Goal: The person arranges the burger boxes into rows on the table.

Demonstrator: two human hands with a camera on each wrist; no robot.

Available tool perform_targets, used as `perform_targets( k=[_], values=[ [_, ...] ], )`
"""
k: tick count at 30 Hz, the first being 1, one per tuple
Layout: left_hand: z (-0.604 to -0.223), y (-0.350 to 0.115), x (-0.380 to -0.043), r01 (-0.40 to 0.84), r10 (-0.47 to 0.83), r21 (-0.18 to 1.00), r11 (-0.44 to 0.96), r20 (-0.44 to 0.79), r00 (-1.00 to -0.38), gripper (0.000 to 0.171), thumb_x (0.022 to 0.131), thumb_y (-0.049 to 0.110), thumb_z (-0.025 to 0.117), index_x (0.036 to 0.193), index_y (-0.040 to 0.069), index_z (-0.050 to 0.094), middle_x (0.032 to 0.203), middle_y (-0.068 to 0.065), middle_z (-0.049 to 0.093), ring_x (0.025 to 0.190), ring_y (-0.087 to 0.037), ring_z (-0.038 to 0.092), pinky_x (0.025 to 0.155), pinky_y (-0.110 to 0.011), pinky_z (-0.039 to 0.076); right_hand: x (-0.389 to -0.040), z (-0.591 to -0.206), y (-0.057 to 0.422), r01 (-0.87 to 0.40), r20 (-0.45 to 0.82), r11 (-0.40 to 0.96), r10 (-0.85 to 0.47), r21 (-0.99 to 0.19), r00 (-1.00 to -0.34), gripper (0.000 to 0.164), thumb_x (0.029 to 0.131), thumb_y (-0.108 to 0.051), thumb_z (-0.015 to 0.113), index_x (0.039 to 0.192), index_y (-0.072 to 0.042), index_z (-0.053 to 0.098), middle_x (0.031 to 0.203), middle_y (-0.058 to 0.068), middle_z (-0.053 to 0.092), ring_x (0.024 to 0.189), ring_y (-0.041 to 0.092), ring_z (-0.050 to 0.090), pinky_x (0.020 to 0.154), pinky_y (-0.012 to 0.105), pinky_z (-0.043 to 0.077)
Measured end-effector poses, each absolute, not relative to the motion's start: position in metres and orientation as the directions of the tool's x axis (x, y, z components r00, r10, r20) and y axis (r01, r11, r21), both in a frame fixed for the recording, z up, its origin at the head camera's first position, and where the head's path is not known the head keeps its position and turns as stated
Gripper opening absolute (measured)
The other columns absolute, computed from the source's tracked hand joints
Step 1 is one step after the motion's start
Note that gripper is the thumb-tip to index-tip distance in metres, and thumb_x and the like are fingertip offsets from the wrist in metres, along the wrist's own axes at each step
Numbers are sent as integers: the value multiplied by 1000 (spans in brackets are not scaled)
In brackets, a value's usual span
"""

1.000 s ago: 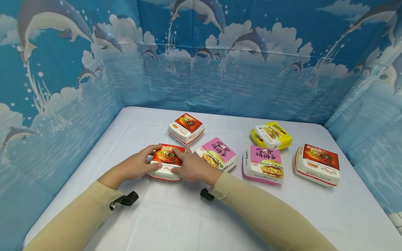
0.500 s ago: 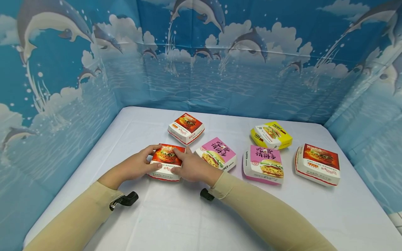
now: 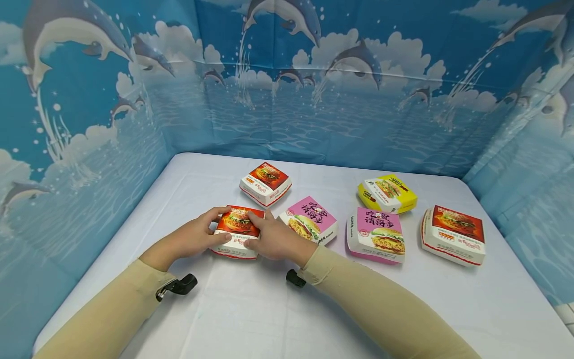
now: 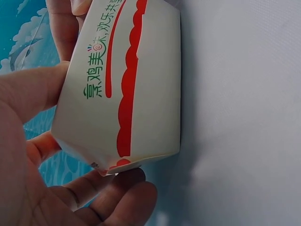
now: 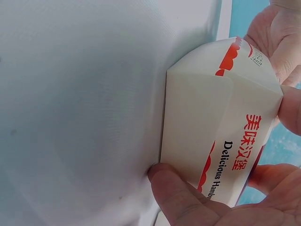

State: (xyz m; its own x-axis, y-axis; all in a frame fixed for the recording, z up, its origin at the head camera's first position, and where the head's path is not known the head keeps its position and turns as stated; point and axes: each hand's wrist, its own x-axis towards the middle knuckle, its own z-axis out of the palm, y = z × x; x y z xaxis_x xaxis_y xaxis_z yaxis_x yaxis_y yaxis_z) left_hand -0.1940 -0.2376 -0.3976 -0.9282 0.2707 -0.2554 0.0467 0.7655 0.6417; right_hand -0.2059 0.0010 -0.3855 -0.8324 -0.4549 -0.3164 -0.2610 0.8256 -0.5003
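Between both hands sits a red-and-white burger box (image 3: pixel 238 224), its lid closed, low at the table's left middle. My left hand (image 3: pixel 197 235) grips its left side, thumb on the top near edge and fingers curled down the side. On the other side my right hand (image 3: pixel 279 236) holds it, thumb and index finger on the top. In the left wrist view the white side of the burger box (image 4: pixel 99 117) shows green lettering and a red wavy stripe. The right wrist view shows another side of the burger box (image 5: pixel 211 122), with fingers low along it at the tablecloth.
A pink burger box (image 3: pixel 311 219) lies just right of my right hand, with a second red burger box (image 3: pixel 266 183) behind. Further right are another pink box (image 3: pixel 376 237), a yellow box (image 3: pixel 387 193) and a third red box (image 3: pixel 454 235). A dolphin-print curtain (image 3: pixel 287 114) surrounds the white table.
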Motion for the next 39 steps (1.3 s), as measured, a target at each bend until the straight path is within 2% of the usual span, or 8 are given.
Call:
perform_targets(
  k=[11,21,29,34,39],
  values=[
    [-394,-239,-195,59,291,645,762,-259,-921,85,99,53,69,166,25,25,156,-21,45,117,-30,69,105,-55,52,-207,-384,2,-240,-327,822,-448,-516,-832,83,100,-51,68,168,-35,24,178,15,10,160,41,27,122,58,39],
    [-388,-239,-194,90,306,627,774,-245,-920,79,99,52,69,163,28,30,157,-18,46,120,-30,69,108,-57,51,-206,-379,3,-248,-316,812,-459,-528,-830,84,100,-49,69,169,-35,23,178,16,8,159,39,30,121,57,41],
    [-381,-237,-196,113,308,570,814,-258,-916,84,98,55,68,165,23,30,161,-21,42,122,-32,67,109,-60,50,-204,-374,7,-250,-303,800,-466,-546,-831,84,100,-49,69,169,-34,23,178,16,5,154,38,39,120,53,43],
    [-372,-238,-197,98,302,555,826,-288,-909,88,97,54,70,167,23,27,165,-22,37,124,-31,67,109,-60,50,-200,-364,11,-291,-282,808,-479,-512,-832,85,99,-51,69,169,-31,24,177,16,12,153,37,42,119,53,44],
    [-363,-241,-200,94,295,544,834,-295,-909,90,98,56,68,168,22,23,166,-23,36,129,-34,65,110,-61,49,-196,-344,17,-316,-268,831,-468,-459,-842,83,99,-52,68,168,-29,29,172,9,34,153,31,43,120,53,43]
  ],
)
